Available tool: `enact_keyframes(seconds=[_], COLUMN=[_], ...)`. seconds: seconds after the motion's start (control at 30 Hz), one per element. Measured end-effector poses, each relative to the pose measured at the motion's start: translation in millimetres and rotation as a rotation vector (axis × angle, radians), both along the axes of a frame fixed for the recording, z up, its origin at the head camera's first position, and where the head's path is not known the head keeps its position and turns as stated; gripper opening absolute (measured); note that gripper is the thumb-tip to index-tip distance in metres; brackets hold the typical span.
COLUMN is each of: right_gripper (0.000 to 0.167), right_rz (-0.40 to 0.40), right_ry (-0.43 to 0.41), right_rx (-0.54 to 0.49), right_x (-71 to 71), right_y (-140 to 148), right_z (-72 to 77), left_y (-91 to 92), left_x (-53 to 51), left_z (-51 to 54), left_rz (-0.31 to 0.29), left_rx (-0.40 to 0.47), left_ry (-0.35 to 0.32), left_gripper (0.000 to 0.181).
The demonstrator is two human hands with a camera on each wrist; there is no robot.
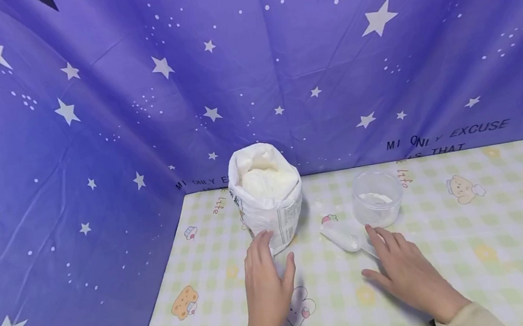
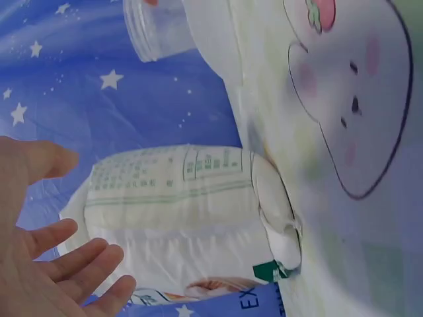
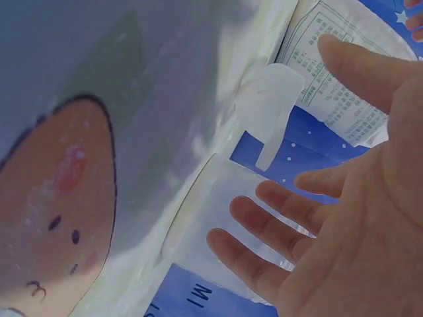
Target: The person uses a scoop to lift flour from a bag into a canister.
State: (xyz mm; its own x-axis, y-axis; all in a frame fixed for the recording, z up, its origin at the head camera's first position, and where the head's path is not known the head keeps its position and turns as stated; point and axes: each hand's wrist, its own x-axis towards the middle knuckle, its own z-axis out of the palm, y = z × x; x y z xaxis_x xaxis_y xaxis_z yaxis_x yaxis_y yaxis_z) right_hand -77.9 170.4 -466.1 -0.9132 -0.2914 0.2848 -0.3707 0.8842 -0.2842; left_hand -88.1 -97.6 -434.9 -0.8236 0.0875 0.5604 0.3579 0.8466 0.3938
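Observation:
A white bag (image 1: pixel 276 219) stands upright with its top rolled open, full of pale powder (image 1: pixel 268 183). My left hand (image 1: pixel 264 289) is just in front of it with fingers extended; in the left wrist view, the loosely spread fingers hold nothing beside the printed bag (image 2: pixel 178 191). Right of the bag, a clear scoop (image 1: pixel 343 236) lies on the table, its handle pointing toward my right hand (image 1: pixel 407 270). That hand hovers with fingers apart near the handle and a clear round tub (image 1: pixel 378 200). In the right wrist view, nothing is in its grasp; its fingers partly cover the tub (image 3: pixel 208 214).
A pale checked tablecloth (image 1: pixel 519 272) with cartoon prints covers the table. Behind the table and along its left side hangs a purple-blue curtain (image 1: pixel 230 79) with white stars. The bag and tub stand near the table's back edge.

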Motion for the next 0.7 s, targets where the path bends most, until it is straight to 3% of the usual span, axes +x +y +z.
enact_keyframes(seconds=[0.23,0.43,0.7], right_gripper=[0.088,0.083,0.070], right_rz=[-0.030,-0.041,-0.062], right_ry=[-0.047,-0.092,-0.097], right_rx=[0.009,-0.010,-0.013], right_x=[-9.1,-15.7,-18.2], right_y=[-2,-13,-1], right_z=[0.2,0.1,2.9], left_y=[-10.9,-25.3,-26.5], left_x=[-8.5,-14.9,-27.7], left_z=[-2.5,-2.6,-6.6], left_rz=[0.077,0.134,0.130], left_rx=[0.029,0.064,0.051], left_ry=[0.042,-0.008,-0.053], left_gripper=[0.067,0.070,0.080])
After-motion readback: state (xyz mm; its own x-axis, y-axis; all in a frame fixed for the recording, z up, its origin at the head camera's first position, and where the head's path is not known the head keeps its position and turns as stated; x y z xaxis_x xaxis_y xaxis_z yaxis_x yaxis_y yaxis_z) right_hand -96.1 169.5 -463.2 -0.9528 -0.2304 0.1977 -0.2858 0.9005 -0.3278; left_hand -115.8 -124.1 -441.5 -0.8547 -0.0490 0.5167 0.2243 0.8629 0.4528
